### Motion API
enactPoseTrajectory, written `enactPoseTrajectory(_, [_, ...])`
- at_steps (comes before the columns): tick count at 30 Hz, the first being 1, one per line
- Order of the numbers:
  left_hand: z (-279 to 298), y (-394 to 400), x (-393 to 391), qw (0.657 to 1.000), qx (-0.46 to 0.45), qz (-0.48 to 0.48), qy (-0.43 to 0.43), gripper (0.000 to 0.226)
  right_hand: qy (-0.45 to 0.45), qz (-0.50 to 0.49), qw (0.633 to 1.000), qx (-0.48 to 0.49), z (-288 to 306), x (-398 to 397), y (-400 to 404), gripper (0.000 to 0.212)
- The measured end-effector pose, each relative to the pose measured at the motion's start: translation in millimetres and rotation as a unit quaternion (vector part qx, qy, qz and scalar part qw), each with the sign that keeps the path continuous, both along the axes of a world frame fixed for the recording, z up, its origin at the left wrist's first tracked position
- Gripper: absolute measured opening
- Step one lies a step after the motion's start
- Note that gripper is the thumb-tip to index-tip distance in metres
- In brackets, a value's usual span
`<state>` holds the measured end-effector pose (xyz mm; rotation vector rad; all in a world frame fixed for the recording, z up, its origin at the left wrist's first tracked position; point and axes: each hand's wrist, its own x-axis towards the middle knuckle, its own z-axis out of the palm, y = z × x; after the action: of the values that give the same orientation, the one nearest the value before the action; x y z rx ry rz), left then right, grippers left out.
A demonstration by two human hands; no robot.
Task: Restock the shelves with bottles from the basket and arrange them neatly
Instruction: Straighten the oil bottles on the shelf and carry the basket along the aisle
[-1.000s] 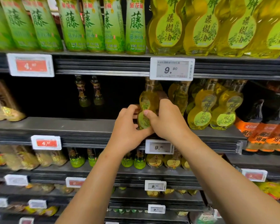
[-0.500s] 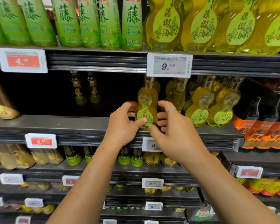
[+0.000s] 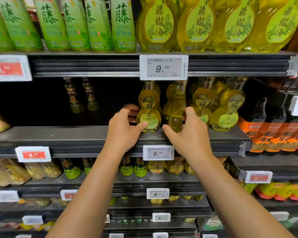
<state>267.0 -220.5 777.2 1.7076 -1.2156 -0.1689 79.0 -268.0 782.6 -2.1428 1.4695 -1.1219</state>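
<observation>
Two hands are up at the middle shelf [image 3: 93,134], each on a gourd-shaped oil bottle at its front edge. The left hand [image 3: 123,129] curls around the label-forward bottle [image 3: 149,114], thumb on its base. Just beside it, the right hand [image 3: 187,133] grips the sideways bottle [image 3: 175,110], whose label faces away. This looks like the tidying step: the next move calls for twisting that one round and nudging it into line with the neighbouring bottles [image 3: 227,109]. No basket shows.
</observation>
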Motion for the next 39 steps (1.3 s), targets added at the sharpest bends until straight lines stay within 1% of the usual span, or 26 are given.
enactPoseTrajectory(1, [0,3,-4,0.999,-0.013,0.028,-0.008,0.049,0.001,0.001,1.000,-0.004,-1,-1,-1,0.044])
enactPoseTrajectory(2, [0,7,-10,0.997,-0.049,0.047,-0.021,0.047,-0.002,0.003,1.000,-0.005,-1,-3,-2,0.041])
enactPoseTrajectory(3, [1,12,-19,0.993,-0.098,0.047,-0.035,0.041,-0.007,0.006,1.000,-0.002,-2,-4,-3,0.039])
enactPoseTrajectory(4, [1,16,-30,0.990,-0.134,0.025,-0.044,0.034,-0.014,0.011,1.000,0.004,-2,-6,-4,0.040])
enactPoseTrajectory(5, [1,18,-41,0.988,-0.149,-0.011,-0.051,0.028,-0.021,0.018,1.000,0.012,-3,-9,-5,0.042])
enactPoseTrajectory(7, [-3,18,-64,0.986,-0.129,-0.078,-0.077,0.027,-0.029,0.033,0.999,0.018,-4,-14,-6,0.053])
enactPoseTrajectory(9, [-8,15,-80,0.985,-0.107,-0.102,-0.091,0.032,-0.029,0.037,0.999,0.012,-4,-19,-7,0.058])
enactPoseTrajectory(12, [-11,12,-88,0.987,-0.097,-0.102,-0.077,0.039,-0.032,0.053,0.998,0.005,-5,-24,-10,0.044])
enactPoseTrajectory(14, [-11,10,-88,0.988,-0.093,-0.102,-0.073,0.042,-0.014,0.062,0.998,0.012,-4,-27,-14,0.047])
enactPoseTrajectory(16, [-9,9,-87,0.989,-0.087,-0.099,-0.066,0.044,0.009,0.065,0.997,0.026,-2,-29,-19,0.057])
enactPoseTrajectory(18, [-9,8,-87,0.990,-0.083,-0.092,-0.063,0.046,0.017,0.067,0.997,0.033,0,-32,-22,0.062])
enactPoseTrajectory(20, [-9,9,-86,0.992,-0.077,-0.079,-0.066,0.047,0.010,0.081,0.995,0.051,2,-35,-25,0.058])
enactPoseTrajectory(22, [-8,9,-85,0.994,-0.067,-0.055,-0.069,0.049,0.012,0.112,0.991,0.074,4,-36,-28,0.049])
enactPoseTrajectory(24, [-5,7,-85,0.993,-0.061,-0.034,-0.094,0.051,0.019,0.141,0.986,0.090,7,-38,-28,0.045])
enactPoseTrajectory(27, [1,2,-85,0.989,-0.044,-0.014,-0.137,0.051,0.040,0.138,0.988,0.064,9,-42,-27,0.049])
enactPoseTrajectory(29, [5,-2,-84,0.990,-0.025,-0.006,-0.140,0.050,0.047,0.111,0.992,0.033,7,-43,-25,0.052])
enactPoseTrajectory(32, [7,-1,-86,0.990,-0.030,-0.016,-0.134,0.045,0.028,0.074,0.997,0.006,3,-43,-22,0.053])
enactPoseTrajectory(34, [6,3,-88,0.990,-0.045,-0.027,-0.131,0.042,-0.009,0.065,0.998,-0.010,-1,-43,-18,0.050])
enactPoseTrajectory(36, [3,6,-90,0.992,-0.053,-0.034,-0.111,0.041,-0.050,0.071,0.996,-0.020,-5,-44,-15,0.048])
enactPoseTrajectory(39, [2,9,-92,0.995,-0.064,-0.044,-0.057,0.027,-0.066,0.115,0.991,0.002,-10,-46,-11,0.051])
